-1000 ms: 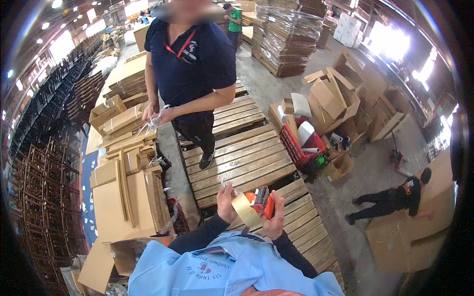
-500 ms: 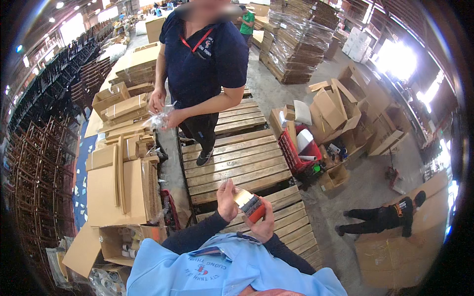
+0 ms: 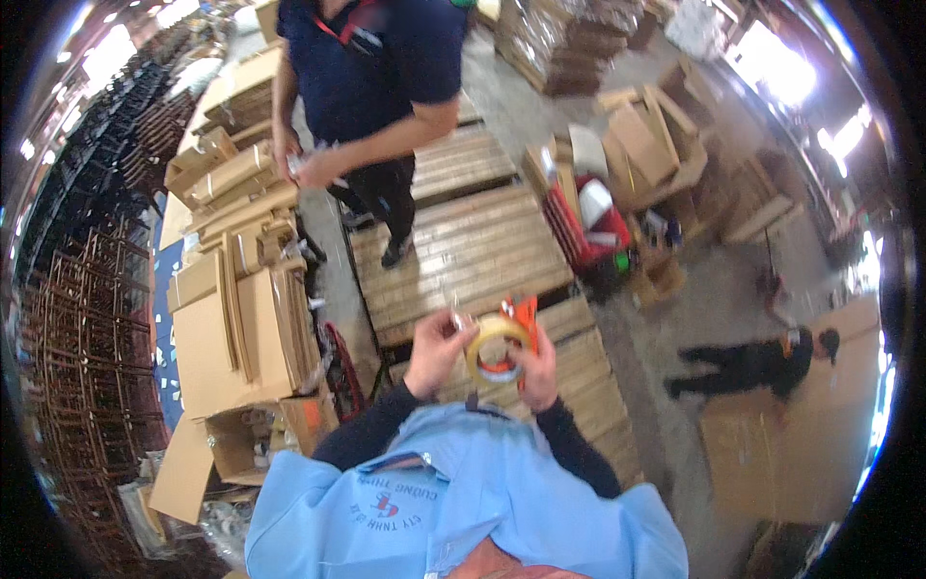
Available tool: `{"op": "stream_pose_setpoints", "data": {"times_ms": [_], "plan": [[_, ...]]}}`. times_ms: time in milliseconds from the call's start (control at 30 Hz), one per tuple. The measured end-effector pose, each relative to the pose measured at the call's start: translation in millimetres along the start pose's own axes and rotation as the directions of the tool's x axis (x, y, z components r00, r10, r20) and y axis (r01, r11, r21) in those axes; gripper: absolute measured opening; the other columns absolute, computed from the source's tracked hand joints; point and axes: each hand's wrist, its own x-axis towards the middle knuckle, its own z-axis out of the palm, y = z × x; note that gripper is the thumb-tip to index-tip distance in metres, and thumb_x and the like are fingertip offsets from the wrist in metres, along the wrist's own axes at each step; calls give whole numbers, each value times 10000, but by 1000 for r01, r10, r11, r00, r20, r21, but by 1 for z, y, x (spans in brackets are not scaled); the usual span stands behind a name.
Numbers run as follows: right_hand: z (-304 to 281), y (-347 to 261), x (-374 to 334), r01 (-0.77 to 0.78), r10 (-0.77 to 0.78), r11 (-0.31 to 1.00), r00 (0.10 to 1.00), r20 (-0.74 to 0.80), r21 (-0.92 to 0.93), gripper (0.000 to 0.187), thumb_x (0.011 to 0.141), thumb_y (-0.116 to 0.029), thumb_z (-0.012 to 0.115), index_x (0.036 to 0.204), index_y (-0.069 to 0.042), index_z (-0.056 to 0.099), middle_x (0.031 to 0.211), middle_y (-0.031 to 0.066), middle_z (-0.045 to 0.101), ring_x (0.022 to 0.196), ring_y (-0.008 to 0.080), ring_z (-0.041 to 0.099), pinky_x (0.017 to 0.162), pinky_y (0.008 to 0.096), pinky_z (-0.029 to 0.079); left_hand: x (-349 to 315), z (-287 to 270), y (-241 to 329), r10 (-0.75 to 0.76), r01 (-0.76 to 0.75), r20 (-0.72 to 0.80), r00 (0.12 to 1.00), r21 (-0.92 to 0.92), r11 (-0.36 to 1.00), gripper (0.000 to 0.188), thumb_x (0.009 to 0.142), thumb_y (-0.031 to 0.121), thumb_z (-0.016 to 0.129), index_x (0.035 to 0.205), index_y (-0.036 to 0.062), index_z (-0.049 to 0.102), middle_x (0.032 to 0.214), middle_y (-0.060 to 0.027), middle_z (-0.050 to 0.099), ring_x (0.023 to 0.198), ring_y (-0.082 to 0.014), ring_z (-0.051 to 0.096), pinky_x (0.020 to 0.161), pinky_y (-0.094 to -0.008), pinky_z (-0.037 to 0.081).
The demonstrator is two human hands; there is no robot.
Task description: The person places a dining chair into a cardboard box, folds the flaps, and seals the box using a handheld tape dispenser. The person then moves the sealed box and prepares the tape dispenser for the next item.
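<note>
An orange tape dispenser (image 3: 523, 315) with a roll of yellowish tape (image 3: 476, 359) is in front of my chest. My right hand (image 3: 538, 372) is closed round the dispenser's right side, its thumb reaching toward the roll's open centre. To the left of the roll, my left hand (image 3: 436, 353) is pinched on a small clear piece that looks like the tape's loose end. Blur hides where that piece joins the roll.
A person in a dark shirt (image 3: 371, 82) stands ahead on the wooden pallets (image 3: 463, 275). Stacked cardboard (image 3: 241, 333) lies at left beside metal racks (image 3: 87, 338). A red crate (image 3: 569, 232) and cartons stand at right; another person (image 3: 752, 362) bends over cardboard.
The dispenser has turned so the roll's round side shows, and my left hand now pinches at its left. The view has tipped down; the person ahead appears higher.
</note>
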Motion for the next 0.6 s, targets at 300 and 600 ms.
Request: {"op": "stream_pose_setpoints", "data": {"times_ms": [300,600], "plan": [[7,-53,4,-165,183,981,961,207,-103,662,736,31,623,1385,53,494,1104,87,669,990,152,639,886,288,527,27,5,69,328,-330,41,944,131,935,110,873,7,751,828,6,651,787,42,618,756,-28,538,681,-222,447],[-13,-15,-29,-767,313,387,632,709,513,679,788,-139,618,1421,24,433,1153,187,639,955,293,686,845,394,576,45,47,113,760,-908,548,350,-1,419,365,744,20,852,633,38,505,773,-105,669,649,-224,611,710,-370,513]]}}
